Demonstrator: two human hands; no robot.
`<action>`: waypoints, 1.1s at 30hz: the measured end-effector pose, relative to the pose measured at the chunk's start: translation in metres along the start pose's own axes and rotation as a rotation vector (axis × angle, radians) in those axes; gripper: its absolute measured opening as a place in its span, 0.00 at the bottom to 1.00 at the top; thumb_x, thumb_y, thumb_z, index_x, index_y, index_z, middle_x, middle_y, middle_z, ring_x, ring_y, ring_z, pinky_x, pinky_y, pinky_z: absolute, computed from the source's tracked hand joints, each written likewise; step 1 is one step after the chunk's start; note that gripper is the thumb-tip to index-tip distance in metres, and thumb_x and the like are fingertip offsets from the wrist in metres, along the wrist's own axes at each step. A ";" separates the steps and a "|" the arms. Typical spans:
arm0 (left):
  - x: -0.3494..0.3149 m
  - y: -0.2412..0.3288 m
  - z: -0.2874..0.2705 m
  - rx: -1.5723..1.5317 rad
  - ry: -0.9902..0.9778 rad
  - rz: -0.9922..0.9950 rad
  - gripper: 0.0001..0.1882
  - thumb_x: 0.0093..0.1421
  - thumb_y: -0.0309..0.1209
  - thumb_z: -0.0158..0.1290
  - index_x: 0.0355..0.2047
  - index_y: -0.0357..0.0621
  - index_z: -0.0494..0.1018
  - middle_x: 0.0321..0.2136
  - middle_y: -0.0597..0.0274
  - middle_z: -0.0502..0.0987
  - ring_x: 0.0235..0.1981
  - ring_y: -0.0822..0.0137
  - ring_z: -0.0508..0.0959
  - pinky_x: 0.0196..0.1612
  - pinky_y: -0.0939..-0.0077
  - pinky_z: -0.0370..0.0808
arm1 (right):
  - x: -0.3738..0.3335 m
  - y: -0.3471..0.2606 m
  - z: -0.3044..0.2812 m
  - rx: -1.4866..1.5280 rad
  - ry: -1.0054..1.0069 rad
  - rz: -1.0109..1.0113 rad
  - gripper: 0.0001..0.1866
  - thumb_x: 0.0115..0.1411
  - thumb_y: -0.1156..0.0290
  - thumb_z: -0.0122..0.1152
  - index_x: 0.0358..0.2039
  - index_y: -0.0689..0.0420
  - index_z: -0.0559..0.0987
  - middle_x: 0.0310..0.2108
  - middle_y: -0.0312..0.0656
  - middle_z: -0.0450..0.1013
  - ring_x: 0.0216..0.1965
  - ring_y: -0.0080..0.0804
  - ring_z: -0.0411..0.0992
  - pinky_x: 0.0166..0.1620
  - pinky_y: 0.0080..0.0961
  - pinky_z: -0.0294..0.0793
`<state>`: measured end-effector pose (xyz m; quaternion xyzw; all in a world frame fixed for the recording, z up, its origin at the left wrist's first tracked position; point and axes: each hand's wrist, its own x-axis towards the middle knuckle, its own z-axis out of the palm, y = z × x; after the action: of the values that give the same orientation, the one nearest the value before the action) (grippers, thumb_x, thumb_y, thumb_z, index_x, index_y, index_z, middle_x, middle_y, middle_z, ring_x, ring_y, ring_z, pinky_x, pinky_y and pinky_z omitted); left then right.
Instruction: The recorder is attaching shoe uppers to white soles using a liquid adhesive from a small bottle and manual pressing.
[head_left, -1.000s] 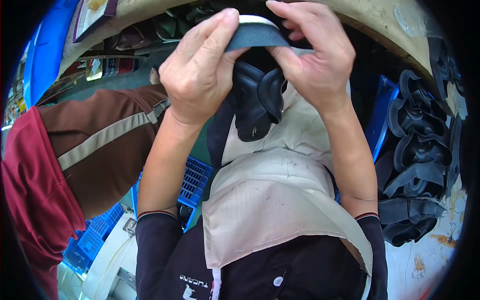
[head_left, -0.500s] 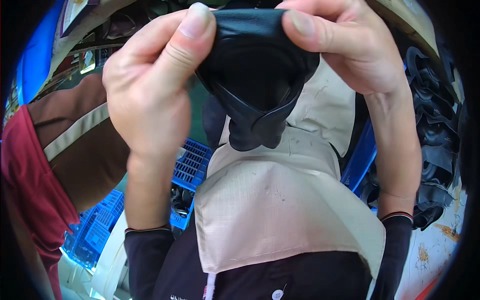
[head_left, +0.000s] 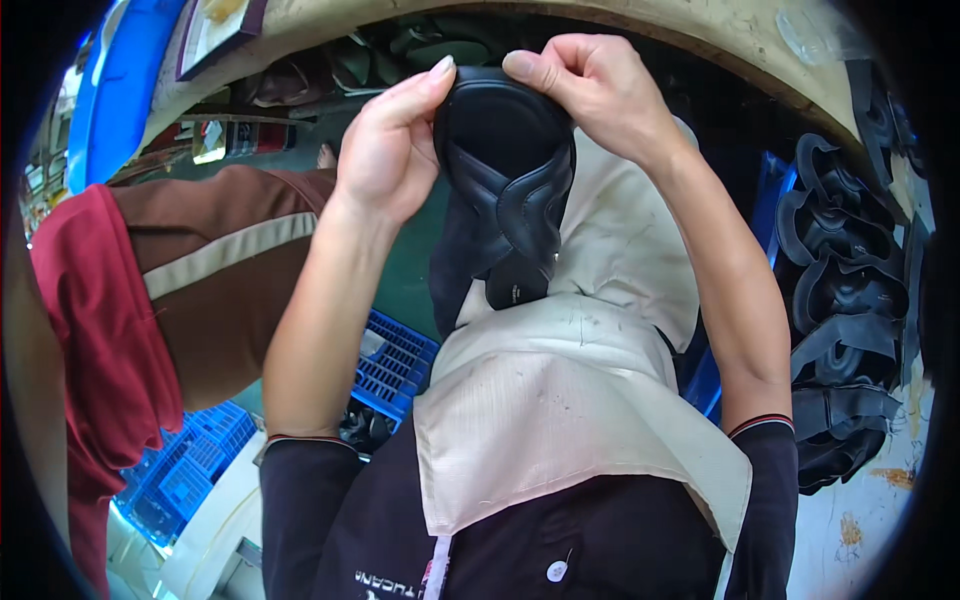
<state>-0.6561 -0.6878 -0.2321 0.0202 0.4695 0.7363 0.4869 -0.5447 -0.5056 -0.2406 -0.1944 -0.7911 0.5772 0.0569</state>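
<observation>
A black sandal (head_left: 530, 215) with two crossed straps hangs in front of me, its far rounded end up between my hands and its near end over my apron. My left hand (head_left: 390, 150) pinches the upper left of the rounded rim, thumb tip on top and fingers partly hidden behind the sandal. At the top right of the same rim, my right hand (head_left: 605, 95) grips with the thumb laid along the edge and the other fingers curled. The underside of the sandal is hidden.
A pale worktable edge (head_left: 640, 15) curves across the top. Black sandal parts (head_left: 850, 270) are stacked at the right. Blue crates (head_left: 395, 360) stand low at the left, and a person in brown trousers (head_left: 220, 290) is close on my left. A beige apron (head_left: 570, 430) covers my lap.
The sandal has moved farther from me and tilted, so its crossed straps and inner sole show. Both hands have gone away from my head with it, still gripping its far rim.
</observation>
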 end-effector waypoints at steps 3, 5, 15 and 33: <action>0.002 0.004 0.002 0.093 -0.019 0.005 0.14 0.70 0.35 0.53 0.39 0.33 0.80 0.35 0.57 0.83 0.32 0.71 0.81 0.38 0.83 0.77 | 0.007 -0.006 -0.002 0.012 -0.011 -0.008 0.20 0.67 0.59 0.64 0.24 0.63 0.83 0.15 0.27 0.68 0.17 0.14 0.59 0.21 0.16 0.59; -0.005 0.001 0.003 0.347 -0.069 0.028 0.16 0.70 0.37 0.52 0.40 0.33 0.79 0.36 0.55 0.84 0.32 0.69 0.82 0.38 0.82 0.78 | 0.007 -0.012 0.003 0.080 -0.051 -0.045 0.22 0.67 0.59 0.64 0.21 0.63 0.81 0.15 0.27 0.67 0.17 0.15 0.58 0.21 0.17 0.58; -0.012 -0.039 -0.008 0.237 -0.059 0.013 0.27 0.71 0.49 0.48 0.52 0.33 0.74 0.43 0.50 0.83 0.40 0.60 0.84 0.44 0.72 0.81 | -0.011 0.026 0.012 0.111 0.000 -0.065 0.26 0.68 0.60 0.61 0.15 0.63 0.75 0.13 0.27 0.62 0.17 0.17 0.55 0.22 0.21 0.59; -0.027 -0.087 -0.038 -0.035 0.031 -0.018 0.36 0.71 0.61 0.41 0.56 0.39 0.73 0.49 0.55 0.81 0.46 0.63 0.82 0.51 0.68 0.78 | -0.033 0.090 0.055 0.536 0.042 0.046 0.13 0.69 0.65 0.57 0.35 0.63 0.82 0.26 0.30 0.76 0.26 0.19 0.68 0.33 0.17 0.70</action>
<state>-0.5996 -0.7261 -0.3036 -0.0037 0.4642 0.7400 0.4867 -0.5098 -0.5435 -0.3387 -0.2024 -0.6039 0.7631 0.1098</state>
